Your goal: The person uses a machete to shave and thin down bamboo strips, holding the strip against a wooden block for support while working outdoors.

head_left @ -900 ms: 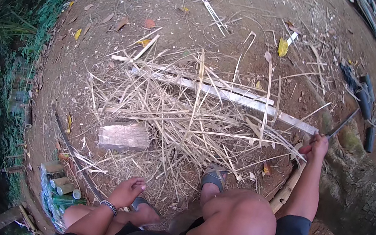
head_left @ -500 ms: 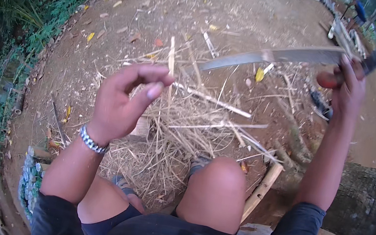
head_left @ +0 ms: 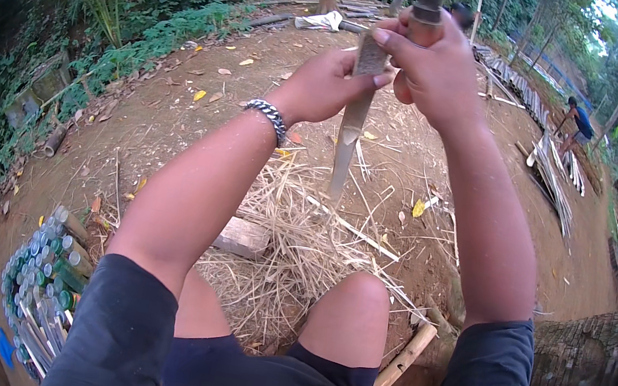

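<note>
On an expanse of brown dirt ground point(head_left: 556, 264) filling the middle of the frame, a seated person works with two bare hands raised toward the top center. Dense green foliage point(head_left: 169, 1) lines the upper left, and a thick, rough-barked trunk point(head_left: 589, 363) lies across the lower right. At the upper right, well apart from the hands, a co-worker point(head_left: 579, 123) bends beside a fan of long pale strips point(head_left: 553, 183). A tangled heap of pale shavings point(head_left: 295, 227) spreads through the center, in front of the person's bare knees. A cluster of glass bottles point(head_left: 42, 272) stands at the lower left, and a bamboo pole point(head_left: 403, 362) slants beside the knee at the lower right. At the upper center, a flat bamboo slat point(head_left: 355, 111) hangs nearly upright, its lower end above the heap. The left hand point(head_left: 313, 89) grips it between thumb and fingers near its upper end. The right hand point(head_left: 445, 73), just beside, is closed around the wooden handle of a knife point(head_left: 424, 30), whose dark blade points up to the top edge; its thumb lies at the slat's upper end. A pale wood block point(head_left: 244, 237) rests at the heap's left side. A chain bracelet point(head_left: 269, 115) circles the left wrist, and a yellow leaf point(head_left: 418, 209) lies right of center.
</note>
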`<state>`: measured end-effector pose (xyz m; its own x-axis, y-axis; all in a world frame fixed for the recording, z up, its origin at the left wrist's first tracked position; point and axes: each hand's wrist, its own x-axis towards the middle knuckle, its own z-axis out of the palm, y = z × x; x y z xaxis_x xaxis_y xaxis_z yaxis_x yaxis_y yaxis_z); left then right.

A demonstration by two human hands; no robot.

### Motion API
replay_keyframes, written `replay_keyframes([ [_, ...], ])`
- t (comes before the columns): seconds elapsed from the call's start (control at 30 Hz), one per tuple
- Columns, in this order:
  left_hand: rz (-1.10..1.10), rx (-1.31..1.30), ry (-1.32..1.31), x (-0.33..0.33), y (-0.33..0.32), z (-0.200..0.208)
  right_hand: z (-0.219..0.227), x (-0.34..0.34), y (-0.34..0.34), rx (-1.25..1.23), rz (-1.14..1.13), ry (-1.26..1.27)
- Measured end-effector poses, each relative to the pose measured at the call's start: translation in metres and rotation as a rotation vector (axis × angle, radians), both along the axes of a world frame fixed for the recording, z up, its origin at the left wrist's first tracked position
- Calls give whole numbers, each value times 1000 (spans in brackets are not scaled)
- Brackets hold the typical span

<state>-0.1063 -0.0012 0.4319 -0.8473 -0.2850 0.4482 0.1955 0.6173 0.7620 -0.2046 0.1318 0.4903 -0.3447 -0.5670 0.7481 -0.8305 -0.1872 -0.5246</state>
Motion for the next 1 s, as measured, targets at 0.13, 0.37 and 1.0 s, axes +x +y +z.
replay_keyframes([
  [0.13,267,29,161,26,-29,-34,8,27,-3,53,-93,-110],
  [0.37,344,557,988,127,-68,0,-48,15,47,-79,-15,-397],
  [1.0,259,402,1301,513,-63,40,-235,55,55,136,132,-955],
])
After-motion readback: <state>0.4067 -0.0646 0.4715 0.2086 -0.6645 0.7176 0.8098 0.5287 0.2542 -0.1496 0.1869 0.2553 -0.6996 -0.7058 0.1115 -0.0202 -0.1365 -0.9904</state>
